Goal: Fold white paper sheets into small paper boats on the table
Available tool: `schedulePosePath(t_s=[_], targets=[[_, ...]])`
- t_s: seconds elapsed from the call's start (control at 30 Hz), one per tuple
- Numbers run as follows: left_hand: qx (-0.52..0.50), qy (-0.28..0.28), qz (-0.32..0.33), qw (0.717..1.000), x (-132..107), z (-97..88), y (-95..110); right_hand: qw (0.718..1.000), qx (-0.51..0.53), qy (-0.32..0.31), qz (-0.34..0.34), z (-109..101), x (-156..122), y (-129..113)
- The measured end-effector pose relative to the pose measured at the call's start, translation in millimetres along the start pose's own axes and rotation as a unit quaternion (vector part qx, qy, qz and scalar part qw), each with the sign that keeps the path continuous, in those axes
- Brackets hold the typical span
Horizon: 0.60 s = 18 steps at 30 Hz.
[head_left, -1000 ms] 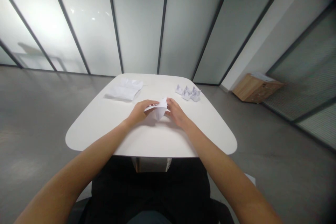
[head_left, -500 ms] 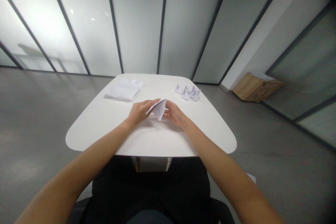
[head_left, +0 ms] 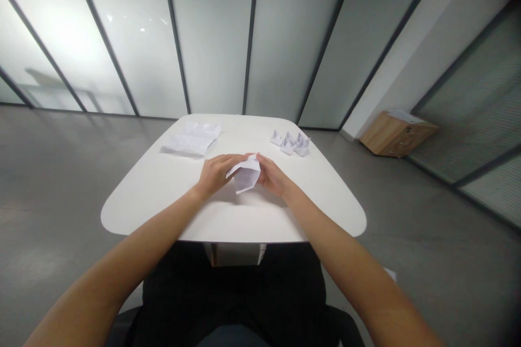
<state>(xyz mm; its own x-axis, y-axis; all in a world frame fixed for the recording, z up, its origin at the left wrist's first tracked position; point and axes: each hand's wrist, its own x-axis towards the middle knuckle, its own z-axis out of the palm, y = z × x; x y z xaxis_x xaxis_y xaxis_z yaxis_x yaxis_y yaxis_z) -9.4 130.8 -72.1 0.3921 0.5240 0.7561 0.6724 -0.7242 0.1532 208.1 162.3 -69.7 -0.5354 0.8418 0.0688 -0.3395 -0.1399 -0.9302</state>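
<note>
A partly folded white sheet of paper is held just above the middle of the white table. My left hand pinches its left edge, fingers closed on it. On the other side my right hand grips the right edge, fingers curled round the paper. The sheet bulges open toward me between both hands.
A loose stack of white paper sheets lies at the table's far left. Several small folded paper pieces sit in a cluster at the far right. A wooden box stands on the floor to the right. Glass partition walls rise behind the table.
The flat triangular fold seen half a second ago has been pulled open into a wider pocket shape. Both hands stay on the paper, almost in the same place.
</note>
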Motion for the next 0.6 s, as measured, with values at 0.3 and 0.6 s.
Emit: schedulePosePath(t_s=[0.3,0.6], targets=[[-0.219,0.027,-0.148,0.964,4.7,9.2,-1.1,0.99,-0.1,0.088,-0.04,-4.1,9.2,12.2],[-0.491,0.031,-0.382,0.782,8.7,13.4,-14.7,0.954,-0.236,0.144,-0.119,-13.3,12.0,14.4]])
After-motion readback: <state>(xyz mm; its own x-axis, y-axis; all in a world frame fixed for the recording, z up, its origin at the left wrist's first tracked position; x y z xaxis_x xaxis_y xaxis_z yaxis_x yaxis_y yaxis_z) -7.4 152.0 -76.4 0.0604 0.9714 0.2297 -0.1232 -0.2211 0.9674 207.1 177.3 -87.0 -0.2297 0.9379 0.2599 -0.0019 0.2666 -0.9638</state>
